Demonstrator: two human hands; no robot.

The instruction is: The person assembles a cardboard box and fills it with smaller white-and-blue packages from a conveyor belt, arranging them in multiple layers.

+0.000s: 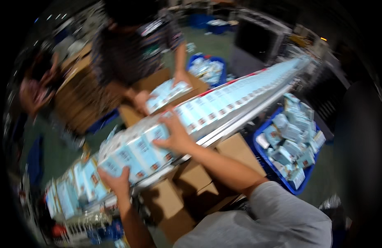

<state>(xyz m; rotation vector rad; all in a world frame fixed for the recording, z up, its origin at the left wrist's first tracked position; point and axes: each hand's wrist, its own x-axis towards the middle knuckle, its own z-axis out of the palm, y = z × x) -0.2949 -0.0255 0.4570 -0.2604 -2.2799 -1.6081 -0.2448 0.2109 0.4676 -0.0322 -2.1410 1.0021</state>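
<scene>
A row of light blue packs (135,157) is squeezed endwise between my two hands on the slanting conveyor. My left hand (117,182) presses against the row's left end, its thumb on the front faces. Against the right end is my right hand (176,134), its thumb on the front and its fingers over the top. Beyond it a long line of similar packs (232,99) runs up the conveyor to the far right. More loosely leaning packs (77,186) stand to the left of my left hand. The picture is somewhat blurred.
Across the conveyor a co-worker (133,53) holds packs over an open carton (199,84). Brown cartons (166,198) stand below, by my body. At right is a blue basket (300,188) heaped with packs; another blue basket (224,66) lies beyond. Flattened cardboard (81,97) is stacked at left.
</scene>
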